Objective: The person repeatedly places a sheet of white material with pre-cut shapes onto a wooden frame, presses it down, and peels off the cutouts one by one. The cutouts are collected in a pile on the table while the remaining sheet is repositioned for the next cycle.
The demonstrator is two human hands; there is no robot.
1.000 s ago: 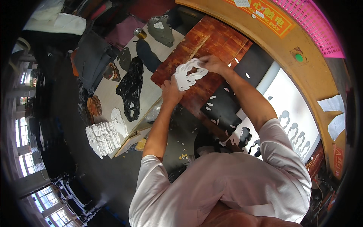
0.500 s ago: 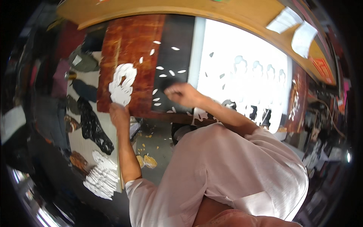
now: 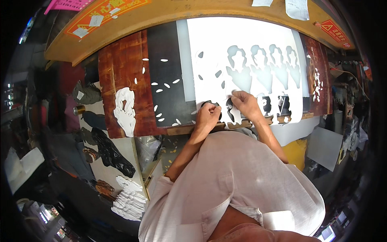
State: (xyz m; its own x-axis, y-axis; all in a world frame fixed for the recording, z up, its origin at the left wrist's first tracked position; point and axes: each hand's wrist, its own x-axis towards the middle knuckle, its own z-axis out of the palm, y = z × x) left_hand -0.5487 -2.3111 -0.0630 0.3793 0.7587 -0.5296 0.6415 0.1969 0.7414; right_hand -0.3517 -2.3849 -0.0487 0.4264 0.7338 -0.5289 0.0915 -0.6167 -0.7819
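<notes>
Your left hand (image 3: 207, 117) and right hand (image 3: 245, 104) sit side by side at the near edge of a large white die-cut sheet (image 3: 242, 52), fingers curled and pinching white cut pieces (image 3: 236, 115) along its bottom row. The sheet lies at twelve o'clock from your hands, on a dark cutting board (image 3: 167, 72). To lift a piece cleanly, press the surrounding sheet flat with one hand and peel slowly with the other, so the narrow parts do not tear. At nine o'clock, one loose white piece (image 3: 125, 111) rests on the red-brown board (image 3: 119, 64). An orange rectangular sign (image 3: 107, 14) sits at eleven o'clock on the yellow frame (image 3: 193, 10); a red triangular-marked label (image 3: 334, 30) sits at one o'clock.
</notes>
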